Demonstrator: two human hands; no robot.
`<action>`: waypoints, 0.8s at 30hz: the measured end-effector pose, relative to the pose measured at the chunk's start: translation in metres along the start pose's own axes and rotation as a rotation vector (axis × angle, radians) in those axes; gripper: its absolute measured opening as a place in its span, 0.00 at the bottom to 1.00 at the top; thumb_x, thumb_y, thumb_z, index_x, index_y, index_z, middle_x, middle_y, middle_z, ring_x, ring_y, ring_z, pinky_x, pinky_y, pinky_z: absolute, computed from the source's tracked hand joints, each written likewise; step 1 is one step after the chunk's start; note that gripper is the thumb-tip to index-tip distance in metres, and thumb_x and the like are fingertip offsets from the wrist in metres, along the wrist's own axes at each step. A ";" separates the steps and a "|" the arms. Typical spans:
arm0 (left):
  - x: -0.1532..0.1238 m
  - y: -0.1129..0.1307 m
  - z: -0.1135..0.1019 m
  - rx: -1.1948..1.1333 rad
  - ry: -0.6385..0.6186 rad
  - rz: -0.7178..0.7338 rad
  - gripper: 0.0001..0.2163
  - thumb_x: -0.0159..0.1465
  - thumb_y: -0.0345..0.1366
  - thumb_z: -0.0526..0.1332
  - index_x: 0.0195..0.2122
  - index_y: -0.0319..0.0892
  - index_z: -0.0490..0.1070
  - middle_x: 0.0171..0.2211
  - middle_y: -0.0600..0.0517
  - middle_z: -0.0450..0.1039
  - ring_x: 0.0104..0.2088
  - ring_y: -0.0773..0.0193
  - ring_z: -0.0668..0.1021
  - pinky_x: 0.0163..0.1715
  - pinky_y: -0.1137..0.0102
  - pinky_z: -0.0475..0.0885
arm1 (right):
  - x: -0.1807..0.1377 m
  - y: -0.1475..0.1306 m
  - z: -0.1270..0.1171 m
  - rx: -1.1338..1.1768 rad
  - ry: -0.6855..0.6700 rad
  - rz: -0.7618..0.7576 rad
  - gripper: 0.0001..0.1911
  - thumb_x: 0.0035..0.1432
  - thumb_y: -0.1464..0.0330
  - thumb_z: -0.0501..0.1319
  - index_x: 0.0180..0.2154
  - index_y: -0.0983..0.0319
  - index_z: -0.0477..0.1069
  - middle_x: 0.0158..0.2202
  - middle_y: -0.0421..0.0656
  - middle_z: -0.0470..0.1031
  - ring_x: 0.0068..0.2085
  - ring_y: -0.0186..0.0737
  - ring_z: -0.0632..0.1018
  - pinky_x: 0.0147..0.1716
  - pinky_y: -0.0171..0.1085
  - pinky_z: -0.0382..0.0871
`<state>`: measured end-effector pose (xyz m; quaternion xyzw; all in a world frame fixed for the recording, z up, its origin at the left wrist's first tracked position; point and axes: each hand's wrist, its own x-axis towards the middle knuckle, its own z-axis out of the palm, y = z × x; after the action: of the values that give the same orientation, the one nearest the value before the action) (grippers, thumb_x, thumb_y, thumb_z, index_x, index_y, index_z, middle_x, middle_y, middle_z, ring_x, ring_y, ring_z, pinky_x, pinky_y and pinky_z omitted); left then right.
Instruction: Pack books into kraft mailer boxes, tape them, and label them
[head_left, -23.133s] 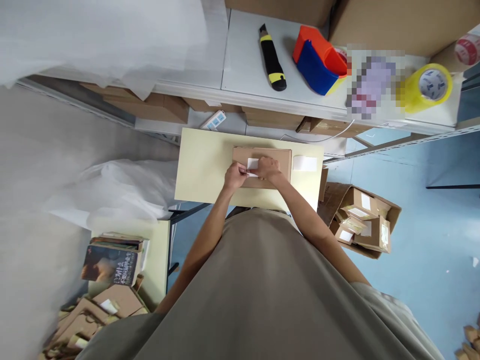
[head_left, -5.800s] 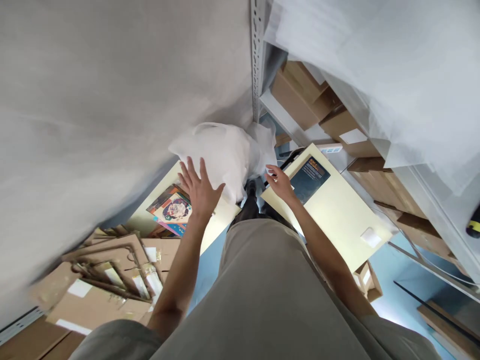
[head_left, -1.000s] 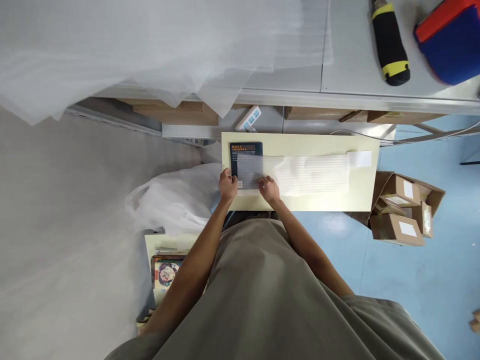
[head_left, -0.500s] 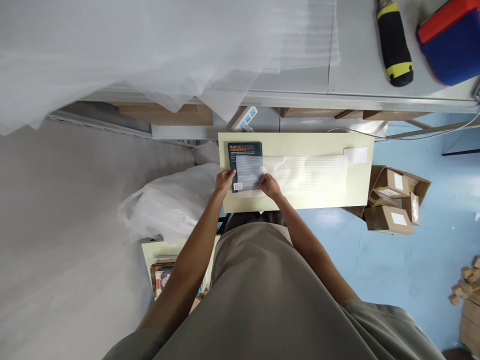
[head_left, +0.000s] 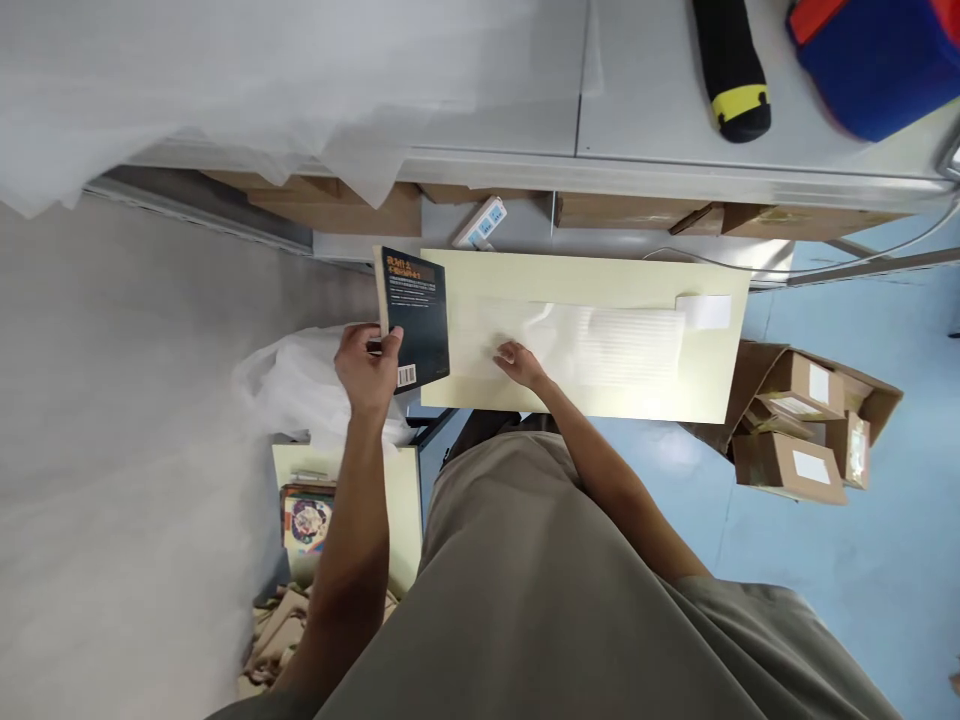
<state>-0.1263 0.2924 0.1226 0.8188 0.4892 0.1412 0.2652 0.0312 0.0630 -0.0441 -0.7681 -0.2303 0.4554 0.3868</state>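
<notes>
My left hand (head_left: 369, 368) grips a dark-covered book (head_left: 420, 325) by its left edge, thumb on the cover and fingers behind. The book is tilted and raised over the left end of the pale yellow table (head_left: 570, 275); orange and white print runs along its top, with a barcode at the bottom. My right hand (head_left: 519, 363) is low over the table with its fingers curled together, at the left part of a translucent ribbed plastic sheet (head_left: 630, 345). Whether the fingers pinch the sheet is not clear. White paper slips (head_left: 705, 311) lie at the sheet's right end.
A grey bench (head_left: 480, 110) draped with white film (head_left: 187, 90) runs along the far side, bearing a black-and-yellow tool handle (head_left: 735, 80). A power strip (head_left: 482, 222) lies beneath. Boxes (head_left: 806, 425) stand right; a plastic bag (head_left: 300, 380) and books (head_left: 307, 520) are left.
My left hand has lifted the book off the table and carried it left, out from under the plastic sheet. My right hand has shifted slightly left. The view has moved a little.
</notes>
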 end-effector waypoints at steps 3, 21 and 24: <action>-0.024 0.036 0.005 -0.109 -0.039 -0.034 0.12 0.67 0.47 0.68 0.38 0.44 0.78 0.40 0.50 0.80 0.37 0.60 0.81 0.43 0.67 0.78 | -0.027 0.009 -0.035 0.191 0.010 -0.025 0.17 0.70 0.52 0.65 0.49 0.57 0.77 0.47 0.46 0.85 0.47 0.46 0.85 0.50 0.43 0.80; -0.129 0.169 0.266 -0.575 -0.765 -0.378 0.29 0.52 0.65 0.76 0.29 0.44 0.73 0.30 0.51 0.76 0.39 0.57 0.80 0.38 0.67 0.73 | -0.117 0.149 -0.238 0.487 0.483 0.104 0.27 0.55 0.46 0.73 0.47 0.57 0.79 0.42 0.46 0.89 0.44 0.49 0.87 0.53 0.50 0.83; -0.130 0.159 0.282 -0.352 -0.730 -0.320 0.25 0.56 0.62 0.75 0.26 0.45 0.73 0.26 0.53 0.74 0.37 0.56 0.80 0.35 0.68 0.70 | -0.113 0.160 -0.236 0.465 0.494 0.166 0.22 0.56 0.49 0.71 0.43 0.57 0.78 0.44 0.47 0.88 0.47 0.49 0.88 0.57 0.51 0.81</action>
<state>0.0652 0.0346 -0.0142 0.6713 0.4526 -0.1192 0.5746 0.1843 -0.2029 -0.0466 -0.7627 0.0433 0.3257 0.5571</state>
